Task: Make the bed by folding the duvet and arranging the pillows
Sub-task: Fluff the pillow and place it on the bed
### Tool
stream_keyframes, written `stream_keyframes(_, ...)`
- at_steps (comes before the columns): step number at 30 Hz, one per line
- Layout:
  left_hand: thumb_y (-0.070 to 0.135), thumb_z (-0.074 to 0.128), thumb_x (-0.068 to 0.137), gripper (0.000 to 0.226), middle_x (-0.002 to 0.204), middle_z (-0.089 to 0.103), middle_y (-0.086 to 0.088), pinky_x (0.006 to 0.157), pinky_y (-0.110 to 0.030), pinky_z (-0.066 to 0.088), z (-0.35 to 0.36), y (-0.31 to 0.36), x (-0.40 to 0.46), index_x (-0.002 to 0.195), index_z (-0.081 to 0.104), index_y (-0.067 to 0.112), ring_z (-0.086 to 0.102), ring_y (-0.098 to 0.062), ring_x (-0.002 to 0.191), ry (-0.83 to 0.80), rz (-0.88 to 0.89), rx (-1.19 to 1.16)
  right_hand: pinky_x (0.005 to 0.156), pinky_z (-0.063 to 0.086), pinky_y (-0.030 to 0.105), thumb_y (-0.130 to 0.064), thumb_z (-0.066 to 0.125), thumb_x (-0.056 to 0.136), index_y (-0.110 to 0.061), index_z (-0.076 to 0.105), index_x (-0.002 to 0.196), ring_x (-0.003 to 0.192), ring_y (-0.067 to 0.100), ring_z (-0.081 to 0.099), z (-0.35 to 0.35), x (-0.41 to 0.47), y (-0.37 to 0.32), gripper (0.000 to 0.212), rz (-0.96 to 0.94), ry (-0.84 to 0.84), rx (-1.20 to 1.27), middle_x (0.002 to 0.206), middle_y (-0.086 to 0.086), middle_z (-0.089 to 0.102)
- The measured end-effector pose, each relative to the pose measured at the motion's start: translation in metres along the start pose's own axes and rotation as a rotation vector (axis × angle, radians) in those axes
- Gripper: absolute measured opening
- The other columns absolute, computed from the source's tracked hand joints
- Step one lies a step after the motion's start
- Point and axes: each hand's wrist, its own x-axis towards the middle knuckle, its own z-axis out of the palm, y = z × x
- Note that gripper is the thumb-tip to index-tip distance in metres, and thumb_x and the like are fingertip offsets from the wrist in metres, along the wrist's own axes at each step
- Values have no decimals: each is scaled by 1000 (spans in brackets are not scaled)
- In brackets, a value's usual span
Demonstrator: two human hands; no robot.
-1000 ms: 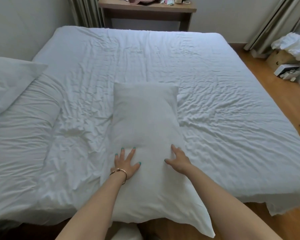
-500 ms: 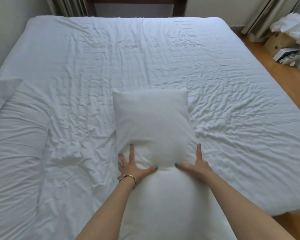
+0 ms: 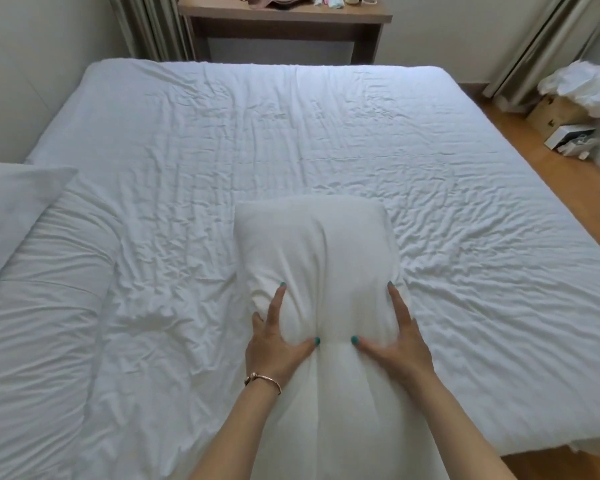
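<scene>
Our left hand point(image 3: 278, 344) and right hand point(image 3: 392, 344) press into the near half of a white pillow point(image 3: 312, 258), fingers spread up its sides and thumbs pinching in toward each other at the middle, so both hands clutch the pillow and bunch its filling toward the far end. It lies lengthways near the centre of the bed point(image 3: 465, 209), its near end running off toward us. We judge the task to be partway along: the white cover over the mattress is spread flat but heavily creased, and we cannot tell whether it is the duvet or a sheet. A second pillow point(image 3: 11, 209) rests at the left edge on a rumpled mound of bedding point(image 3: 39, 306). Neither pillow looks set in a final place, and smoothing remains.
</scene>
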Motion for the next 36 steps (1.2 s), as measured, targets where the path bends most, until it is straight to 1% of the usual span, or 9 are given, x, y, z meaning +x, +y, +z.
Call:
stream_keyframes(3,52,80,61,100,120,39,-2,83,-31,50,-33,20,-20,134,13,68,55,-24,107,111,67,-26,102,42,39,-54,81,62,-71,12,134,129,16,43,-16,-22,-18,101,-84,46,51,145,-5,39)
stream_keyframes(8,46,82,61,87,122,37,0,85,-24,44,-92,51,-63,134,35,56,53,-20,113,297,151,-16,99,41,35,-53,82,62,-62,23,138,125,13,46,-44,-61,-59,96,-242,80,132,139,-6,43)
stream_keyframes(12,47,84,59,83,117,36,3,86,-18,38,-139,61,-101,130,43,53,52,-17,114,441,206,-23,98,40,32,-53,82,62,-60,25,139,123,14,47,-54,-96,-99,96,-379,82,171,133,-5,44)
stream_keyframes(14,47,85,58,81,116,38,1,87,-17,35,-164,64,-121,129,46,52,50,-16,115,508,208,-27,100,39,33,-55,81,62,-58,25,139,126,14,45,-58,-112,-121,96,-454,65,172,138,-6,42)
stream_keyframes(17,46,86,57,78,114,40,4,89,-18,37,-204,63,-152,126,48,52,50,-14,113,588,215,-47,100,37,31,-54,81,64,-55,27,141,129,14,43,-61,-138,-154,95,-547,19,181,143,-5,41)
stream_keyframes(20,46,86,57,77,114,42,3,92,-20,38,-247,56,-178,124,50,51,51,-16,113,616,227,-47,104,36,34,-55,79,67,-52,27,143,130,15,42,-59,-161,-186,92,-639,-42,169,144,-4,40)
stream_keyframes(27,46,88,55,75,115,44,5,90,-19,37,-341,19,-216,121,55,47,50,-11,106,648,223,-2,111,35,37,-53,80,67,-45,34,143,132,14,41,-16,-208,-244,89,-754,-137,224,147,-7,41)
stream_keyframes(34,50,89,49,73,129,47,5,96,-21,38,-446,-49,-219,115,58,48,49,-11,119,725,218,1,111,35,40,-52,81,66,-42,39,142,132,15,41,62,-245,-334,88,-823,-168,275,145,-7,43)
stream_keyframes(36,54,87,47,74,127,48,6,97,-22,38,-481,-66,-215,115,58,49,48,-10,118,738,213,5,111,35,41,-54,81,65,-43,37,142,132,15,41,87,-253,-365,90,-832,-167,285,145,-7,43)
